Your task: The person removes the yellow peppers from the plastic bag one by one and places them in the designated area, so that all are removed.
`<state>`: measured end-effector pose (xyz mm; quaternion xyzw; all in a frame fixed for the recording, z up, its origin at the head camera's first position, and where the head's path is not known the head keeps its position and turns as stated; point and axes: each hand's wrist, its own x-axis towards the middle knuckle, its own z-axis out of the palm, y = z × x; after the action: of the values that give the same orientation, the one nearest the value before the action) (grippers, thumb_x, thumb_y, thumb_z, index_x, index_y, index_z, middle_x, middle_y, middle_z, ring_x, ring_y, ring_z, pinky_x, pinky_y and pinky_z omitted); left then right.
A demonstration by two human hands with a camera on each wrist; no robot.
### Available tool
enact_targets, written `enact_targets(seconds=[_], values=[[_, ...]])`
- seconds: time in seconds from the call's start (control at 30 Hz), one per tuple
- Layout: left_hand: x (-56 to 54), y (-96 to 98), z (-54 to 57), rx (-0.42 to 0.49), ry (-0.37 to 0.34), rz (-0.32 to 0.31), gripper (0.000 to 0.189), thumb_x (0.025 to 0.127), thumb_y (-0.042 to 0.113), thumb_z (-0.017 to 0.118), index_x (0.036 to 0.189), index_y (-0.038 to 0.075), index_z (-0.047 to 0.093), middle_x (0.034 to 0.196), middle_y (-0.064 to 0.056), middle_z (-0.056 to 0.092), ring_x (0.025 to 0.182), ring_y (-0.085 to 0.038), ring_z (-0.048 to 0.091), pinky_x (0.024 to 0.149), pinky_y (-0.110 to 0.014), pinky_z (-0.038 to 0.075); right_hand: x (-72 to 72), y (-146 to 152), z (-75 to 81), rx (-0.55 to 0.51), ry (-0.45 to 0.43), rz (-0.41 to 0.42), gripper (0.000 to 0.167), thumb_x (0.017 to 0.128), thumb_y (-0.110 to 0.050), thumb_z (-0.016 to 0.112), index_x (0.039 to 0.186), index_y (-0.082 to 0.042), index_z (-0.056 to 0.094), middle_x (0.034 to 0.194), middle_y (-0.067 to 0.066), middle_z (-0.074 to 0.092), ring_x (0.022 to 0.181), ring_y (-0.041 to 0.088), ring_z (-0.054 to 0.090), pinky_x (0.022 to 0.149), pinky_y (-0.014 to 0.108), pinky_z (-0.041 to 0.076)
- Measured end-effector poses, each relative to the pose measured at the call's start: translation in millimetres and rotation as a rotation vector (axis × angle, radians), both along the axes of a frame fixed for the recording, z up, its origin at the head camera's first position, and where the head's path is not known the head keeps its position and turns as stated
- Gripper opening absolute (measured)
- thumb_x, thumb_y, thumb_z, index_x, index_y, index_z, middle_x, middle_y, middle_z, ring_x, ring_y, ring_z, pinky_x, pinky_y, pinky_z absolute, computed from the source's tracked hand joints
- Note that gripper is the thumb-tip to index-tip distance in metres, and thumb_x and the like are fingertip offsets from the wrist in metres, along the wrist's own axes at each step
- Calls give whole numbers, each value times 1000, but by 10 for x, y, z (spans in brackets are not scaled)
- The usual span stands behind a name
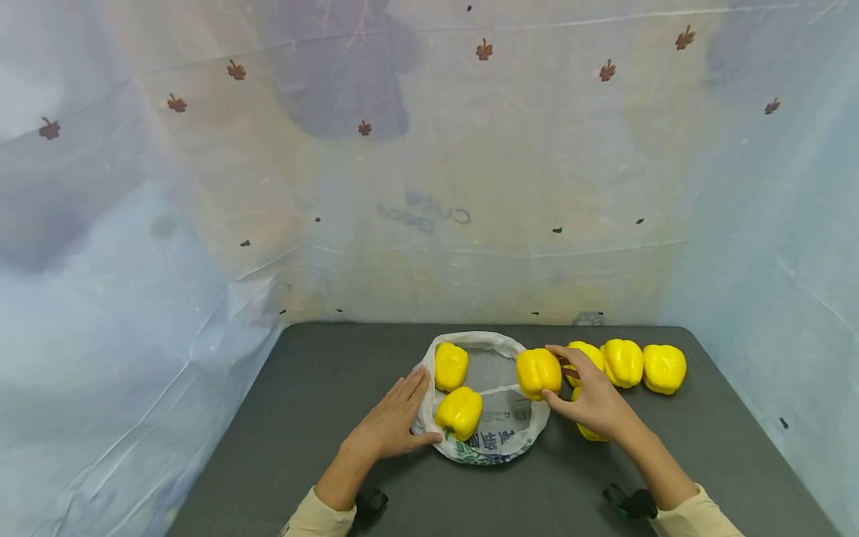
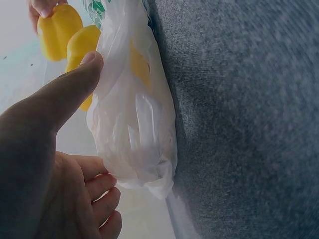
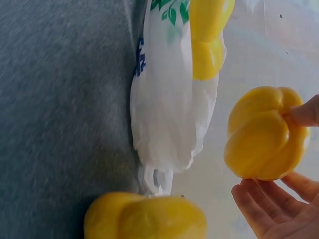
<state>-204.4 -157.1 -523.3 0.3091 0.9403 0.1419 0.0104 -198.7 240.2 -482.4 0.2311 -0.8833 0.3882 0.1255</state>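
Observation:
A white plastic bag [image 1: 493, 455] with printed green leaves stands on the table, its rim spread wide. Inside it are two yellow bell peppers, one at the back left [image 1: 451, 366] and another nearer the front [image 1: 459, 412]. My right hand [image 1: 593, 403] pinches a yellow bell pepper [image 1: 538, 374] between thumb and fingers, above the bag's right rim. The right wrist view shows this bell pepper [image 3: 266, 133] held clear of the bag. Against the bag's left side rests my left hand [image 1: 396, 421], fingers extended and thumb [image 2: 82, 82] at the rim.
To the right of the bag lie more yellow bell peppers, among them one in the back row [image 1: 622, 363] and one at its right end [image 1: 664, 368]. One pepper [image 1: 592, 432] is partly hidden behind my right hand. A printed plastic sheet [image 1: 429, 283] hangs behind the dark table [image 1: 322, 373].

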Motion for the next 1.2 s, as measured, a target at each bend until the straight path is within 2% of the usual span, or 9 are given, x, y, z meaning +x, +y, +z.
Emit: enact_targets(seconds=[0.2, 0.27, 0.4, 0.57, 0.73, 0.8, 0.97, 1.2], values=[[2, 0, 15, 3, -11, 1, 112, 97, 60, 74, 170, -3, 17, 179, -20, 13, 165, -36, 17, 133, -55, 19, 45, 94, 17, 21, 31, -37, 76, 90, -14, 88, 155, -2, 50, 145, 17, 58, 123, 36, 62, 103, 62, 56], [9, 4, 33, -4, -14, 3, 112, 97, 59, 74, 170, -3, 17, 179, -20, 13, 165, -37, 17, 133, -55, 19, 57, 129, 15, 26, 39, -56, 75, 90, -14, 87, 155, -4, 51, 146, 15, 57, 123, 33, 61, 104, 54, 57], [14, 10, 49, -20, -16, 9, 111, 98, 59, 74, 170, -3, 17, 179, -20, 13, 165, -35, 16, 133, -54, 20, 77, 210, -7, 21, 73, -74, 75, 88, -11, 88, 154, -4, 52, 147, 12, 58, 122, 29, 61, 104, 30, 55], [13, 17, 58, -23, -15, 10, 112, 97, 58, 75, 170, -4, 17, 179, -19, 13, 165, -36, 16, 133, -55, 20, 109, 330, -44, 11, 118, -92, 75, 85, -8, 89, 152, -3, 55, 144, 13, 61, 118, 27, 62, 99, 18, 51], [4, 22, 62, -21, -11, 11, 112, 97, 58, 75, 170, -3, 17, 179, -19, 13, 165, -36, 17, 133, -54, 20, 158, 443, -42, 3, 109, -113, 75, 86, -9, 89, 152, -3, 54, 142, 15, 60, 117, 28, 62, 98, 2, 40], [2, 24, 65, -19, -18, 14, 111, 97, 57, 75, 170, -2, 17, 179, -18, 13, 165, -35, 16, 134, -53, 20, 179, 485, -36, 0, 106, -117, 75, 87, -9, 89, 152, -3, 53, 142, 16, 60, 119, 18, 61, 99, 0, 38], [5, 13, 56, -20, -27, 18, 111, 97, 58, 74, 171, -2, 16, 179, -18, 12, 166, -34, 15, 134, -53, 19, 217, 600, -42, -17, 96, -115, 75, 88, -8, 88, 153, -1, 52, 147, 17, 57, 121, -8, 49, 100, 3, 42], [5, -8, 25, 3, -9, -5, 113, 97, 61, 73, 170, -3, 16, 179, -20, 13, 165, -38, 17, 133, -56, 19, 304, 737, -18, -24, 91, -136, 74, 88, -6, 88, 152, 2, 51, 147, 21, 55, 120, -14, 45, 97, 0, 42]])
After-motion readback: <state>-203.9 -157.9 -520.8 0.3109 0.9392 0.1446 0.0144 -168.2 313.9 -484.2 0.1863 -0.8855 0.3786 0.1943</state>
